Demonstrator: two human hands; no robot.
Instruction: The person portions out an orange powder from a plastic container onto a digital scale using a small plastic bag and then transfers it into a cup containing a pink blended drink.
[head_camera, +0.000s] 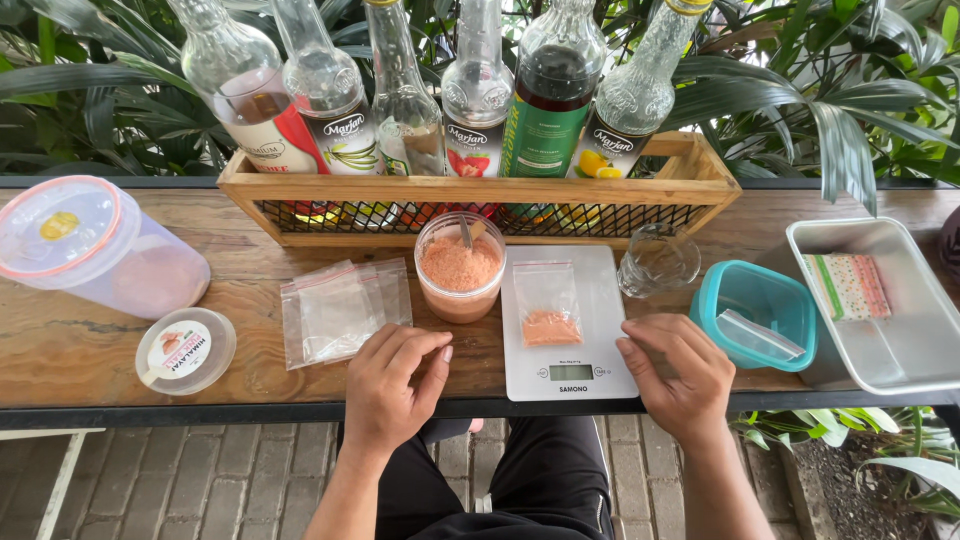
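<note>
Your left hand (392, 385) rested on the surface (80, 350), fingers curled and empty; your right hand (680, 375) touched the scale's (600, 300) right edge, fingers loose, holding nothing. The small bag (547, 305) of pink powder lay on the scale. A nudge could tip the open jar (459, 268) just left; room was tight.

A small clear bag (547, 303) of pink powder lies on the white scale (566, 325) above its grey screen (571, 372); empty clear bags (343, 310) lie left; coloured labels (465, 148) wrap the bottles (477, 85).
</note>
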